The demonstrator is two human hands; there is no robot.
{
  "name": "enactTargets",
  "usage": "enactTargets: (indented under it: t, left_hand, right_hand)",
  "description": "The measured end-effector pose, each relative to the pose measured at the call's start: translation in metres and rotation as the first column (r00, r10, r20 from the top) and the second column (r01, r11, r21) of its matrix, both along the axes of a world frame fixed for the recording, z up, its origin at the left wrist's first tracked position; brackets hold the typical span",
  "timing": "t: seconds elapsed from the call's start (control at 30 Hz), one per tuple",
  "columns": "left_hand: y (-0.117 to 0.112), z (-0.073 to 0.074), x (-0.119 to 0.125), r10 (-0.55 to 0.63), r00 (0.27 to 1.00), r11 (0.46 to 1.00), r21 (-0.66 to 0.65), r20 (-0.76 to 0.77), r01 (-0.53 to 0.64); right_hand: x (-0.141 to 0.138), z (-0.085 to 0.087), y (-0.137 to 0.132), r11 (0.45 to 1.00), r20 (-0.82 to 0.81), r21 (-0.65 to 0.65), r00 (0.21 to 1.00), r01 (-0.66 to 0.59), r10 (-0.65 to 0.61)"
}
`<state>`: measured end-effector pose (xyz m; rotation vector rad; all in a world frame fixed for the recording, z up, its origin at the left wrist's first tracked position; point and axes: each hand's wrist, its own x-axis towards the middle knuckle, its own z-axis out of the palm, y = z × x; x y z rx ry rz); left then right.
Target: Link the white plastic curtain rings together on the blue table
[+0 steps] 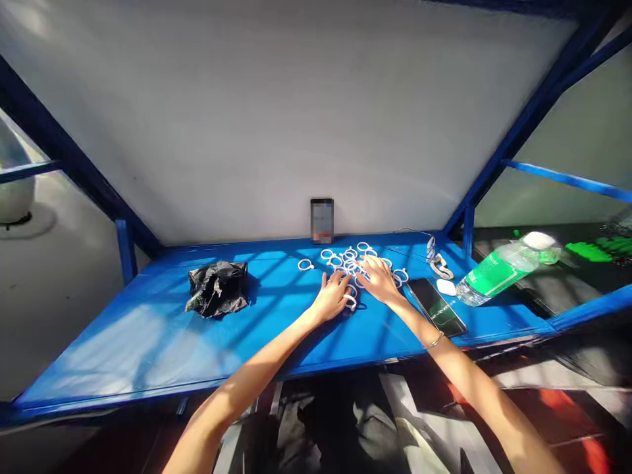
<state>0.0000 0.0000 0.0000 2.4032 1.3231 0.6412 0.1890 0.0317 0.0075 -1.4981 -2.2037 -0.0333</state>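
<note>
Several white rings with small eyelets, like curtain rings (327,254), lie in a loose heap on the blue tabletop (276,329). One ring (305,264) sits apart to the left. My left hand (332,299) rests at the near left edge of the heap, fingers apart, with a ring (350,302) right beside it. Over the middle and right of the heap is my right hand (378,279), its fingers stretched out on the rings. Part of the heap is hidden beneath that hand. Neither hand visibly grips a ring.
To the left lies a crumpled black plastic bag (217,289). A phone-like device (322,221) leans against the back panel. On the right are a dark phone (437,308), a white case (446,287), glasses (431,250), and a tilted bottle with a green label (498,273). Blue frame bars edge the table.
</note>
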Motion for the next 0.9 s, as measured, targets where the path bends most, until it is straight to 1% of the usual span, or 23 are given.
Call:
enactTargets:
  t: [0.07, 0.13, 0.17, 0.2, 0.23, 0.3, 0.33, 0.37, 0.43, 0.5, 0.53, 0.63, 0.7, 0.73, 0.77, 0.83, 0.9]
  left_hand:
    - [0.002, 0.004, -0.018, 0.006, 0.997, 1.0, 0.011, 0.075, -0.007]
    - [0.006, 0.007, -0.039, 0.02, 0.981, 1.0, -0.005, 0.193, -0.019]
    - [0.009, 0.009, -0.052, 0.039, 0.965, 0.999, -0.037, 0.258, -0.03]
    - [0.012, 0.011, -0.065, 0.082, 0.946, 0.994, -0.099, 0.315, -0.053]
    - [0.016, 0.012, -0.079, 0.158, 0.917, 0.979, -0.18, 0.366, -0.097]
    - [0.023, 0.015, -0.104, 0.313, 0.84, 0.934, -0.303, 0.444, -0.187]
    - [0.025, 0.016, -0.115, 0.387, 0.793, 0.904, -0.364, 0.471, -0.225]
    - [0.027, 0.018, -0.123, 0.463, 0.737, 0.863, -0.441, 0.493, -0.247]
    - [0.03, 0.02, -0.134, 0.57, 0.648, 0.781, -0.576, 0.505, -0.239]
    - [0.031, 0.022, -0.137, 0.612, 0.599, 0.736, -0.648, 0.516, -0.195]
    - [0.031, 0.022, -0.136, 0.614, 0.588, 0.728, -0.665, 0.526, -0.166]
    - [0.031, 0.021, -0.132, 0.577, 0.576, 0.73, -0.682, 0.578, -0.047]
    - [0.032, 0.018, -0.128, 0.545, 0.577, 0.731, -0.682, 0.608, 0.027]
    - [0.033, 0.016, -0.126, 0.528, 0.579, 0.733, -0.678, 0.621, 0.059]
    - [0.033, 0.014, -0.124, 0.512, 0.58, 0.734, -0.674, 0.633, 0.087]
    - [0.035, 0.009, -0.118, 0.488, 0.567, 0.741, -0.659, 0.664, 0.133]
    - [0.036, 0.006, -0.112, 0.486, 0.529, 0.747, -0.645, 0.696, 0.161]
  right_hand:
    - [-0.019, 0.007, 0.007, 0.998, -0.006, -0.035, 0.999, -0.054, 0.054]
    - [-0.042, 0.011, 0.015, 0.99, -0.016, -0.057, 0.992, -0.126, 0.125]
    - [-0.055, 0.012, 0.018, 0.982, -0.014, -0.059, 0.984, -0.18, 0.179]
    - [-0.069, 0.012, 0.022, 0.97, -0.002, -0.061, 0.972, -0.236, 0.236]
    - [-0.084, 0.011, 0.026, 0.959, 0.023, -0.073, 0.96, -0.275, 0.277]
    - [-0.111, 0.006, 0.033, 0.934, 0.091, -0.112, 0.932, -0.339, 0.35]
    - [-0.123, 0.004, 0.036, 0.927, 0.12, -0.117, 0.922, -0.355, 0.368]
    - [-0.133, 0.001, 0.039, 0.923, 0.144, -0.116, 0.913, -0.366, 0.381]
    - [-0.143, -0.005, 0.044, 0.924, 0.184, -0.095, 0.906, -0.369, 0.381]
    - [-0.143, -0.009, 0.047, 0.936, 0.19, -0.067, 0.917, -0.346, 0.352]
    - [-0.138, -0.011, 0.048, 0.944, 0.187, -0.06, 0.925, -0.326, 0.331]
    - [-0.112, -0.011, 0.047, 0.965, 0.197, -0.101, 0.946, -0.242, 0.258]
    - [-0.089, -0.007, 0.041, 0.971, 0.216, -0.145, 0.952, -0.188, 0.217]
    - [-0.078, -0.004, 0.037, 0.975, 0.214, -0.139, 0.956, -0.173, 0.2]
    - [-0.066, -0.001, 0.032, 0.976, 0.204, -0.142, 0.961, -0.162, 0.189]
    - [-0.048, 0.005, 0.019, 0.968, 0.186, -0.188, 0.961, -0.168, 0.203]
    - [-0.036, 0.009, 0.005, 0.962, 0.171, -0.221, 0.965, -0.16, 0.2]
